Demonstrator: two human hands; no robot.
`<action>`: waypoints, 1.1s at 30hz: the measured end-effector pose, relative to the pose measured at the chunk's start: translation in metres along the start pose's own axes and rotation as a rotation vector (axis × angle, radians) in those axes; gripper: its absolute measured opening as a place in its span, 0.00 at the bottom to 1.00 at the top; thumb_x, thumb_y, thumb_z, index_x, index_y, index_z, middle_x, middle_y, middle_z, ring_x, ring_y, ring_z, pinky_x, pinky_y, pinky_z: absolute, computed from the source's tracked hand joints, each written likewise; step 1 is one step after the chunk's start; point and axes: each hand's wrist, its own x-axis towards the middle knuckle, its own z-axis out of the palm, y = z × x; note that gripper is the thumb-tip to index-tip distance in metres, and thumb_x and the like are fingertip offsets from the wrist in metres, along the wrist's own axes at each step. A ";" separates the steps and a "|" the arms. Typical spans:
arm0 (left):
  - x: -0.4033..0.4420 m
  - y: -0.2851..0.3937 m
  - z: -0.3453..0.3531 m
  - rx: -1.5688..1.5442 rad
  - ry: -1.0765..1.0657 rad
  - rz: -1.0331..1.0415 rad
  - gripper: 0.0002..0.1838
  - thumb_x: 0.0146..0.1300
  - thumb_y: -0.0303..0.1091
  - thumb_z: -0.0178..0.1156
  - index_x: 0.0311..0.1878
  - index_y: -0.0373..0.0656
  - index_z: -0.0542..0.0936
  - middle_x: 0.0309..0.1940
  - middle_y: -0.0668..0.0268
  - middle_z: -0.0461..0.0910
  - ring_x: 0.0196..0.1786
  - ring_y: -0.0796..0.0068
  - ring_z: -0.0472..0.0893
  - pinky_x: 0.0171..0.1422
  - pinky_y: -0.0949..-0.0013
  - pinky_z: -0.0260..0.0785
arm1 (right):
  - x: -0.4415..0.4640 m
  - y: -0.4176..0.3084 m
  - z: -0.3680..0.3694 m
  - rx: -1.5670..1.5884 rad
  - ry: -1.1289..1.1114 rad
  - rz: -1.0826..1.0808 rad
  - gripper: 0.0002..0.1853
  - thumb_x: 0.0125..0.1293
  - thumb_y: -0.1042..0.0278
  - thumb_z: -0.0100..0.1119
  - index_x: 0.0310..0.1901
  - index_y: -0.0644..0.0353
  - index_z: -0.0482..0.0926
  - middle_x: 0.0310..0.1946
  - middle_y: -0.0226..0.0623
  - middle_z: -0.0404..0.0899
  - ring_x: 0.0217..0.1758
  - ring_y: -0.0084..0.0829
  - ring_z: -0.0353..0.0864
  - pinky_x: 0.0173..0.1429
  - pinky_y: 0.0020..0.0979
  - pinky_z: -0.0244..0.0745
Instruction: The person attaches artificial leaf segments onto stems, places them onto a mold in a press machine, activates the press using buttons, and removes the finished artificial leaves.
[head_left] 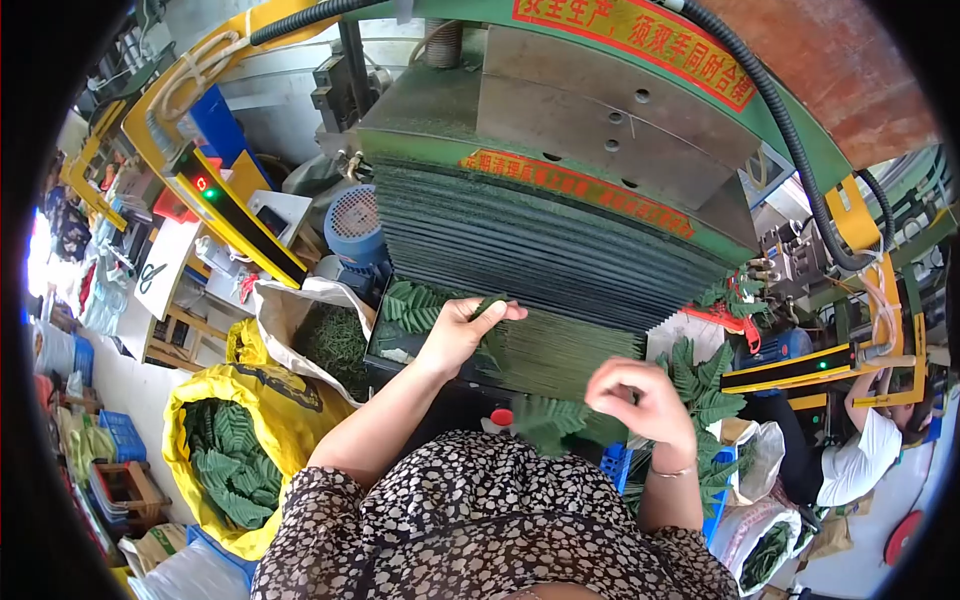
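Observation:
My left hand [467, 328] is closed, thumb pressed to the fingers, around a green fern leaf [492, 345] at the left end of the ridged press plate [560, 352]. Blurred by motion, a second fern leaf [558, 418] hangs beside the curled fingers of my right hand [645, 400], in front of my body. Its grip point is hidden. Above the lower plate, the finned upper block [540, 245] of the press stands raised. More fern leaves [412, 305] lie flat left of my left hand.
A yellow sack [185, 470] of leaves and a white sack [270, 310] of green scraps stand left. Yellow-black sensor bars [245, 225] flank the press. Loose leaves [700, 385] fill a blue crate at right. Another person [858, 465] is at far right.

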 end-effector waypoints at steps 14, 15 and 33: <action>-0.015 0.037 -0.014 0.517 0.011 0.203 0.12 0.71 0.30 0.58 0.51 0.33 0.84 0.41 0.60 0.88 0.45 0.77 0.85 0.55 0.72 0.75 | 0.085 0.045 0.000 0.078 0.319 0.158 0.02 0.68 0.76 0.60 0.39 0.62 0.81 0.32 0.21 0.78 0.37 0.13 0.73 0.44 0.19 0.69; -0.018 0.043 -0.025 0.526 0.097 0.185 0.13 0.73 0.31 0.56 0.52 0.33 0.84 0.42 0.62 0.88 0.49 0.78 0.84 0.59 0.72 0.73 | 0.081 0.044 -0.014 0.077 0.350 0.178 0.02 0.69 0.76 0.60 0.40 0.63 0.80 0.32 0.21 0.78 0.37 0.13 0.73 0.45 0.19 0.69; 0.119 0.141 0.039 1.288 0.169 0.551 0.13 0.57 0.44 0.67 0.28 0.43 0.83 0.24 0.54 0.82 0.32 0.50 0.83 0.39 0.52 0.77 | 0.139 0.000 -0.106 -0.298 0.263 0.083 0.07 0.62 0.76 0.66 0.41 0.65 0.83 0.27 0.30 0.83 0.29 0.17 0.75 0.36 0.24 0.71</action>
